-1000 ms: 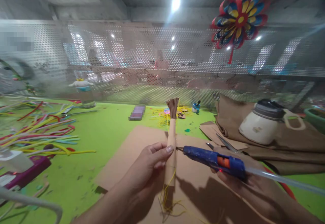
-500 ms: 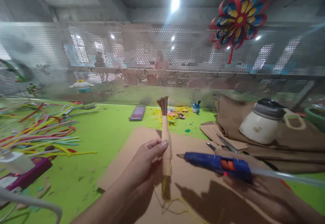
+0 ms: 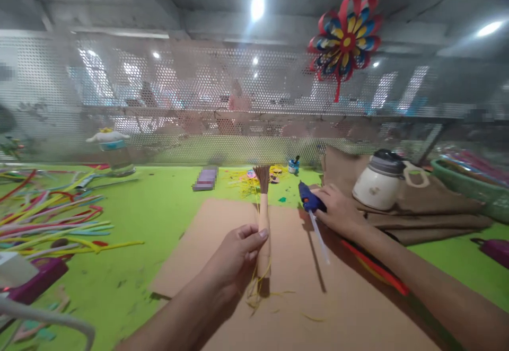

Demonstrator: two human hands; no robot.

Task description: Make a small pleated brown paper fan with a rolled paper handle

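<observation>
Upright in my left hand (image 3: 236, 255) is a rolled brown paper tube (image 3: 264, 216), gripped between thumb and fingers. A dark brown fringe (image 3: 262, 178) fans out of its top, and thin yellow string (image 3: 256, 292) trails from its lower end. Farther to the right, my right hand (image 3: 336, 208) is wrapped round a blue glue gun (image 3: 310, 197). The gun's nozzle points up and away, and a clear glue stick (image 3: 320, 239) sticks out of its back. Beneath both hands lies a brown cardboard sheet (image 3: 207, 234).
Coloured fuzzy stems (image 3: 59, 213) spread over the green table at left, near a purple power strip (image 3: 40, 277). A small blue bottle (image 3: 293, 165) and yellow scraps (image 3: 244, 181) lie behind. Folded brown cloth (image 3: 425, 208), a white jug (image 3: 377, 181) and a green basket (image 3: 457, 181) stand right.
My right hand has carried the glue gun forward, away from the paper tube, and turned it so its nozzle points away. My left hand still holds the tube. The view has swung slightly right.
</observation>
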